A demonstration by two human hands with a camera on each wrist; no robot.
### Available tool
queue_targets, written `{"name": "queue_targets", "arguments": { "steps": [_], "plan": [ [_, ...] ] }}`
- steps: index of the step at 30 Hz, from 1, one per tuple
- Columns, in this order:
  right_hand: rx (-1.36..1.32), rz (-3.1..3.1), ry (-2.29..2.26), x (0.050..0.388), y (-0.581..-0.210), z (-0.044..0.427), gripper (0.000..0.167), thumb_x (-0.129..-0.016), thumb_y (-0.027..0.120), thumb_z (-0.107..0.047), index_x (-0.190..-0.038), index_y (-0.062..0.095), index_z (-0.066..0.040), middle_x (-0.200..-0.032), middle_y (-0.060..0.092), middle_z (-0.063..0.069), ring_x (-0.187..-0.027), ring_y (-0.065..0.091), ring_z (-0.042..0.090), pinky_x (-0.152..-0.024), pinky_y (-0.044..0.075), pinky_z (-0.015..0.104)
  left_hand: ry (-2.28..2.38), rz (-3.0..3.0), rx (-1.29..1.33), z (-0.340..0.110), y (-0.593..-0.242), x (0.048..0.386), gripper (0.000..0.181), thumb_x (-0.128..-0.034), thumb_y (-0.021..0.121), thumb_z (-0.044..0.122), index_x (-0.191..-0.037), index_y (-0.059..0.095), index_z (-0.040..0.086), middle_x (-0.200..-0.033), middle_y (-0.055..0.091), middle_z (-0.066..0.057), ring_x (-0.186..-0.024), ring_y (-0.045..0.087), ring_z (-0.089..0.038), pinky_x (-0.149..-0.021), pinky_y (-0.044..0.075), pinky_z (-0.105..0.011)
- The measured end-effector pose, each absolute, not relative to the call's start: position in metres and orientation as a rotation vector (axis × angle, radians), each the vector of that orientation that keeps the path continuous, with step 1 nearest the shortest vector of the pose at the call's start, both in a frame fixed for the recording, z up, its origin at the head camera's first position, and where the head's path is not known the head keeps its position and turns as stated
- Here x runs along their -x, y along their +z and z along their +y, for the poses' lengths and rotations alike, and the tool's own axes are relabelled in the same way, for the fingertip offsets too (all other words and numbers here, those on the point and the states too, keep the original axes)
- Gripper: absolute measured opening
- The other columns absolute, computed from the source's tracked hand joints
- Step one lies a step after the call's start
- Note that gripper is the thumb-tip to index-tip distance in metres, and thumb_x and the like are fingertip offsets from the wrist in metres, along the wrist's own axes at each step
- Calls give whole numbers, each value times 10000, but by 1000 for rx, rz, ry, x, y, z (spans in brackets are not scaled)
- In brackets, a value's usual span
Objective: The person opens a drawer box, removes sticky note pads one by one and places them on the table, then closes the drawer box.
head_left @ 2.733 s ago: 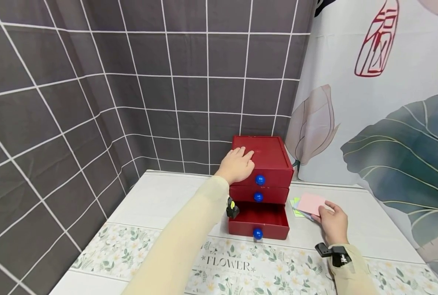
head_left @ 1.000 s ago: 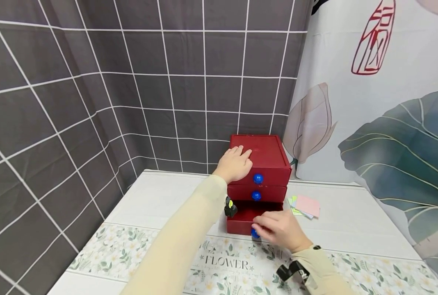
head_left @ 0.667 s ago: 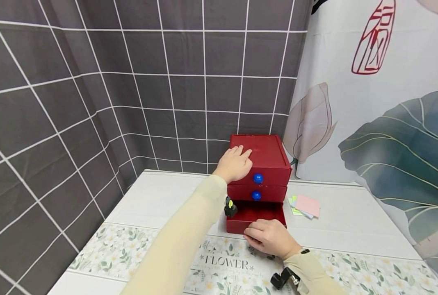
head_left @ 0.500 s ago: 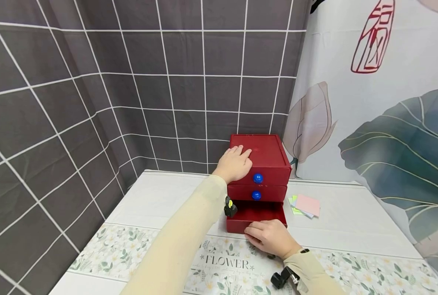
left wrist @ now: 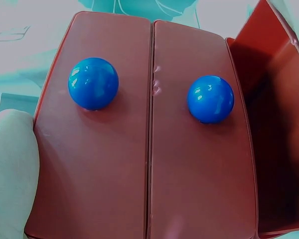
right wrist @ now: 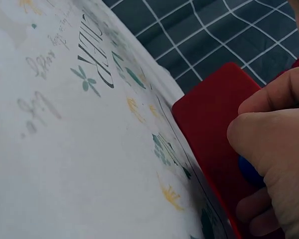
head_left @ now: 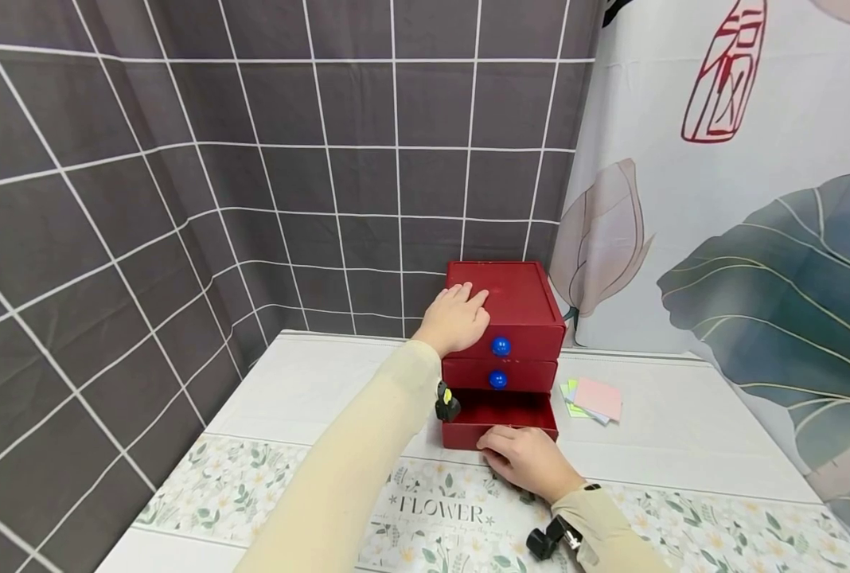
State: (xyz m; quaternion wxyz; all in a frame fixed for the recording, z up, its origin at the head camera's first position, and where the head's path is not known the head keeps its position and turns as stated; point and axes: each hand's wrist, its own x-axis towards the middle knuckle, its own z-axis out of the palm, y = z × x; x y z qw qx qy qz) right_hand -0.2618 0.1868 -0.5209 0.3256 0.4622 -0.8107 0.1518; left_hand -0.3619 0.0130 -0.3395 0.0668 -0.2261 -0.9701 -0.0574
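A small red drawer chest (head_left: 518, 298) stands against the tiled backdrop, with its bottom drawer (head_left: 459, 436) pulled out. My left hand (head_left: 456, 320) rests on the left part of the chest's top, fingers extended. At the drawer front, my right hand (head_left: 528, 461) has its thumb and curled fingers around the blue drawer knob (right wrist: 249, 172), which they partly cover in the right wrist view. The part of the drawer's inside that shows has nothing in it. Both upper drawers are in; their blue knobs, the top one (left wrist: 93, 83) and the middle one (left wrist: 210, 99), face the left wrist camera.
Pink, blue and green paper notes (head_left: 598, 398) lie in a loose pile right of the chest. A floral cloth strip (head_left: 439, 513) runs along the white table (head_left: 339, 382). Dark grid fabric (head_left: 353, 175) hangs behind and left, a printed white curtain (head_left: 668, 263) at right.
My right hand has let go of the pink paper notes and moved left to the bottom drawer's knob. The drawer has slid in very slightly. My left hand stays on the chest top.
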Motion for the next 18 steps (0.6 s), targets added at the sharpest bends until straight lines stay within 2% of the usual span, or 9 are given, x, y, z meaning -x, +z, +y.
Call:
{"name": "queue_targets", "arguments": {
  "steps": [6, 18],
  "plan": [
    [-1179, -2162, 412, 265, -522, 186, 263, -752, 865, -129, -958, 719, -206, -945, 691, -116, -740, 664, 37, -671, 572, 240, -162, -2927, 673, 13, -339, 362, 581, -1036, 274, 373, -1588, 361, 216, -1647, 298, -91, -1525, 245, -267, -1257, 130, -388],
    [-1032, -2241, 438, 273, -525, 185, 211, -831, 829, -166, -989, 708, -234, -953, 679, -149, -816, 664, 25, -721, 568, 249, -185, -2915, 667, 14, -340, 362, 575, -1037, 282, 368, -1583, 373, 213, -1642, 312, -89, -1524, 251, -255, -1256, 137, -384]
  ]
}}
